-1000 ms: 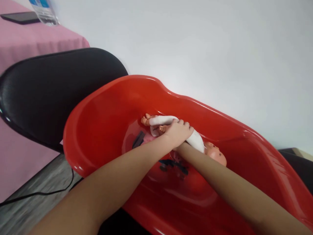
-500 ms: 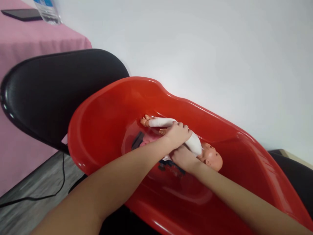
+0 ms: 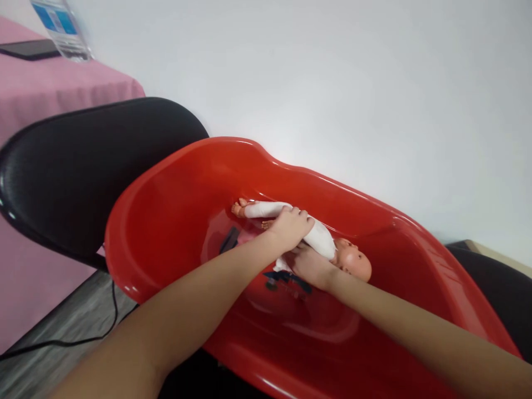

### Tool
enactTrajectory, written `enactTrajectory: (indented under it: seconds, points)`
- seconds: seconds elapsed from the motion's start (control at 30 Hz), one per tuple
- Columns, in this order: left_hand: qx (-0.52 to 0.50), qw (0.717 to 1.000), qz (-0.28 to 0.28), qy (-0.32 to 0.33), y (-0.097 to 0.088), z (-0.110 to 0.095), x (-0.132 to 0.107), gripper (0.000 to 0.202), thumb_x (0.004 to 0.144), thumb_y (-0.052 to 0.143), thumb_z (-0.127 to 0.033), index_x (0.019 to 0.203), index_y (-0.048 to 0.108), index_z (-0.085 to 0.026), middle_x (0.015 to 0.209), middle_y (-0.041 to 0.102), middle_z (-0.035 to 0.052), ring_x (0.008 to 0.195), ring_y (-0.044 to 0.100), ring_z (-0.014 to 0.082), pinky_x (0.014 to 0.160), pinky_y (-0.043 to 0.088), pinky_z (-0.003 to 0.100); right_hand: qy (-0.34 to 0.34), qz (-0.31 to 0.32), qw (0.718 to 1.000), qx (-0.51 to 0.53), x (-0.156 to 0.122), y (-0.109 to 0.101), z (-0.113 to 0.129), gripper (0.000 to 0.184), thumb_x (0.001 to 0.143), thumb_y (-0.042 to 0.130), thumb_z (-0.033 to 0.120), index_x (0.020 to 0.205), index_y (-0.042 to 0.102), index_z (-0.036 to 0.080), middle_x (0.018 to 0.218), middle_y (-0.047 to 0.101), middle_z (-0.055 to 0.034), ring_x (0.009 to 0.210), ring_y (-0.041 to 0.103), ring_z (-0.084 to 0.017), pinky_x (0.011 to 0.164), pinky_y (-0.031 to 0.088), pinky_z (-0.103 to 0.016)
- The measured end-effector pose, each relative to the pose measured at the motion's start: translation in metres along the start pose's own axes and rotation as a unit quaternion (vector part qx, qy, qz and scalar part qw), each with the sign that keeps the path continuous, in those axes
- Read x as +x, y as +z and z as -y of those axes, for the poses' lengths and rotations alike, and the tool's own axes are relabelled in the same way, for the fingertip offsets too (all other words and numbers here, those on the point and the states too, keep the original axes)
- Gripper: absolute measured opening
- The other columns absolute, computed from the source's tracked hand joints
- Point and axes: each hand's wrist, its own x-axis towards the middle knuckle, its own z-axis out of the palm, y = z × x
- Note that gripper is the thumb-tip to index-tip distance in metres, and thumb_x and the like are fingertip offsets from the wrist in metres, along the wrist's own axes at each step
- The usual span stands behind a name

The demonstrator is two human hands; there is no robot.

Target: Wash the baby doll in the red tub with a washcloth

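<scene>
A baby doll (image 3: pixel 321 238) in a white long-sleeved suit lies on its back in a red baby bathtub (image 3: pixel 162 216), its head to the right and feet to the left. Across its middle lies my left hand (image 3: pixel 291 227), the fingers curled over the doll's far side. My right hand (image 3: pixel 311 265) grips the near side of the chest just below the left hand; its fingertips are partly hidden. Some pink and dark cloth (image 3: pixel 229 239) shows beside the doll's legs. Under my right hand, dark shapes on the tub floor cannot be made out clearly.
A black chair (image 3: pixel 91 160) stands at the left against the tub. Behind it, a pink-covered table (image 3: pixel 83 83) bears a water bottle (image 3: pixel 62 27) and a dark flat device (image 3: pixel 29 50). A black cable (image 3: pixel 75 342) runs over the floor. Another black seat (image 3: pixel 494 288) is at the right.
The camera view has shifted slightly, so the tub sits a little further left. Both hands stay on the doll, with the right hand's fingers slightly changed in position against its side.
</scene>
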Motion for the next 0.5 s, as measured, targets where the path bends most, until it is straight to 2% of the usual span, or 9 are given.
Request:
enactTrajectory:
  seconds: [0.07, 0.17, 0.27, 0.37, 0.5]
  points:
    - [-0.007, 1.0, 0.007, 0.003, -0.005, 0.0, -0.002, 0.024, 0.1, 0.054, -0.018, 0.122, 0.064, -0.014, 0.116, 0.071, 0.0124, 0.108, 0.066, 0.0289, 0.087, 0.045, 0.042, -0.061, 0.069, 0.996, -0.014, -0.034, -0.013, -0.01, 0.057, 0.084, 0.034, 0.001, 0.112, 0.08, 0.021, 0.119, 0.078, -0.0105, 0.134, 0.06, -0.026, 0.123, 0.038, -0.044]
    - [-0.015, 1.0, 0.013, 0.007, -0.007, -0.001, -0.003, 0.026, 0.1, 0.053, -0.016, 0.124, 0.063, -0.015, 0.119, 0.071, 0.0118, 0.111, 0.066, 0.029, 0.087, 0.045, 0.042, -0.109, 0.132, 0.984, -0.039, -0.079, -0.029, -0.026, 0.063, 0.084, 0.033, 0.0, 0.115, 0.079, 0.028, 0.121, 0.076, -0.0124, 0.139, 0.056, -0.023, 0.126, 0.034, -0.04]
    - [-0.01, 1.0, 0.013, 0.01, -0.004, -0.002, -0.002, 0.028, 0.099, 0.052, -0.015, 0.125, 0.062, -0.015, 0.121, 0.07, 0.0116, 0.111, 0.065, 0.0292, 0.087, 0.046, 0.043, -0.119, 0.156, 0.979, -0.061, -0.096, -0.04, -0.026, 0.052, 0.091, 0.04, 0.004, 0.118, 0.079, 0.023, 0.123, 0.075, -0.0128, 0.136, 0.058, -0.024, 0.127, 0.036, -0.04]
    - [-0.003, 1.0, 0.016, 0.012, 0.0, -0.002, 0.0, 0.028, 0.098, 0.057, -0.017, 0.126, 0.061, -0.014, 0.12, 0.07, 0.0124, 0.11, 0.065, 0.0294, 0.087, 0.046, 0.043, -0.137, 0.171, 0.975, -0.048, -0.077, -0.042, 0.001, 0.036, 0.099, 0.048, 0.013, 0.117, 0.079, 0.021, 0.127, 0.074, -0.0096, 0.137, 0.057, -0.025, 0.128, 0.034, -0.044]
    - [0.0, 1.0, 0.002, 0.011, 0.002, 0.0, -0.001, 0.03, 0.095, 0.062, -0.023, 0.123, 0.061, -0.014, 0.116, 0.07, 0.0121, 0.11, 0.065, 0.0312, 0.09, 0.045, 0.045, -0.185, 0.159, 0.97, -0.02, -0.012, -0.026, 0.046, 0.033, 0.101, 0.049, 0.016, 0.116, 0.078, 0.019, 0.134, 0.071, -0.01, 0.139, 0.054, -0.025, 0.127, 0.033, -0.045]
